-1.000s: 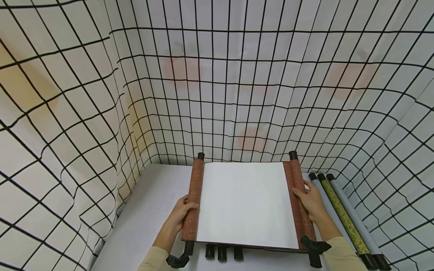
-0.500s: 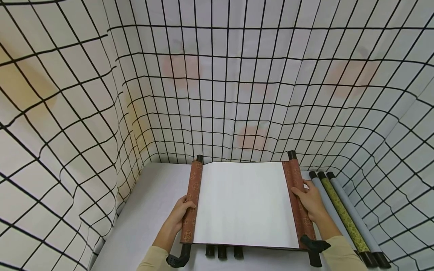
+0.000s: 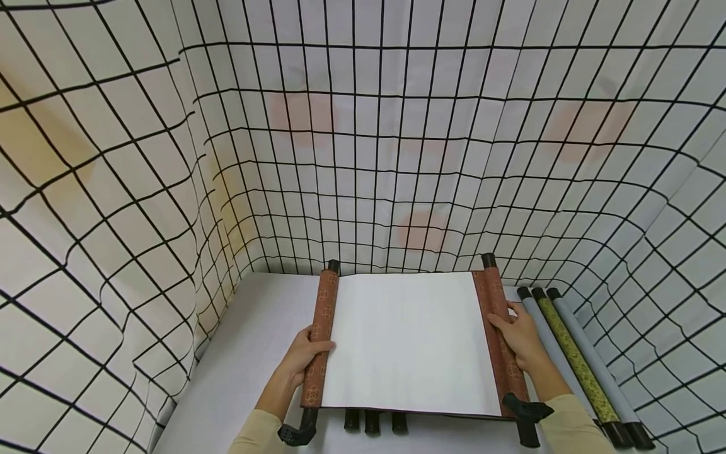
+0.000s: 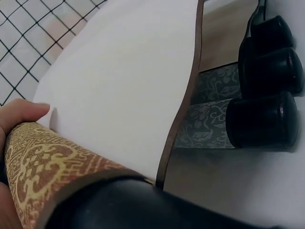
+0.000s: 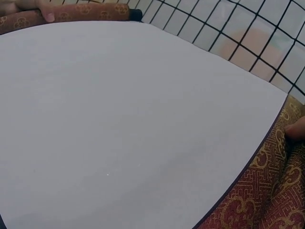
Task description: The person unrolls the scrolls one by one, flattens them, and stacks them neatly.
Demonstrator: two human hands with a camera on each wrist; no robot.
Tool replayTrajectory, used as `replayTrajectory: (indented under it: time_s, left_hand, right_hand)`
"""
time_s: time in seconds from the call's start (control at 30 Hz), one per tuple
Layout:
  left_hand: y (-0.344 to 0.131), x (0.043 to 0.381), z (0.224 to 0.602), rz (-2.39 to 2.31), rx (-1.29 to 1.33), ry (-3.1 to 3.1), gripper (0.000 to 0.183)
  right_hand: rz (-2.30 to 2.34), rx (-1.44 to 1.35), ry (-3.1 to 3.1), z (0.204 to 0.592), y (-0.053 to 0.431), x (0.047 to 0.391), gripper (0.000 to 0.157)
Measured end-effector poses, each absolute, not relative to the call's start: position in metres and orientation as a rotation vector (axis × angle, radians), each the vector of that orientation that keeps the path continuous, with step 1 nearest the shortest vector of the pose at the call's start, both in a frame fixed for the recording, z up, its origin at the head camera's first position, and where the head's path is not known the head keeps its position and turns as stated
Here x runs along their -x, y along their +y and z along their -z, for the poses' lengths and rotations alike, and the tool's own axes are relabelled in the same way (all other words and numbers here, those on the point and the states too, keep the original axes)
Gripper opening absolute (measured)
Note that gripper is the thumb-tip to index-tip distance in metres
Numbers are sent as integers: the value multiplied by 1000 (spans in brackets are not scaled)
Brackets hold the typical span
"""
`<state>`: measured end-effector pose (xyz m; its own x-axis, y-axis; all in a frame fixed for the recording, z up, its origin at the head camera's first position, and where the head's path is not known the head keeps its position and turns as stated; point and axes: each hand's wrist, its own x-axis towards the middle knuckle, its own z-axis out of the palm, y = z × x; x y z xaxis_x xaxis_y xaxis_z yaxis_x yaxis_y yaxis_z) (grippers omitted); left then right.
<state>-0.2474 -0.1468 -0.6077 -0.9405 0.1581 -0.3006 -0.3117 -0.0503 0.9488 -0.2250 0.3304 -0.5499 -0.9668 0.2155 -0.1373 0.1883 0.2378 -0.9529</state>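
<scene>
A partly unrolled hanging scroll [image 3: 411, 340] with a blank white sheet and red-brown patterned ends spans the space between my hands. My left hand [image 3: 302, 356] grips its left roll, the thumb lying over the front toward the white sheet. On the right roll, my right hand [image 3: 518, 334] holds on with the thumb across the patterned cloth. Black knobs stick out at the ends of both rolls. Gold figures show on the left roll's cloth [image 4: 43, 167] in the left wrist view, and on the right border [image 5: 257, 186] in the right wrist view.
Beneath the scroll's near edge, black knobs [image 3: 371, 422] of other rolled scrolls poke out; grey patterned cloth [image 4: 207, 124] shows on them. Several rolled scrolls [image 3: 575, 359], grey and yellow-green, lie at the right of the white table [image 3: 255, 315]. A black wire grid [image 3: 391, 170] encloses the back and sides.
The left roll has shifted slightly left, widening the white sheet a little. My left thumb lifted back and again lies over the roll. My right hand stays in place.
</scene>
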Motion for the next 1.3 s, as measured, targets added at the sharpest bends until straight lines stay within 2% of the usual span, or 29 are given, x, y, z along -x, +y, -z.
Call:
replayTrajectory:
  time_s: [0.4, 0.87, 1.3]
  left_hand:
    - [-147, 249, 606, -2095, 187, 1943, 75]
    - [-153, 252, 604, -2084, 187, 1988, 77]
    - [-156, 255, 606, -2071, 189, 1999, 70]
  right_hand:
    - [-1892, 375, -2439, 554, 339, 224, 75]
    - [-1884, 368, -2448, 555, 341, 226, 72]
    - [-1857, 405, -2503, 552, 342, 223, 78]
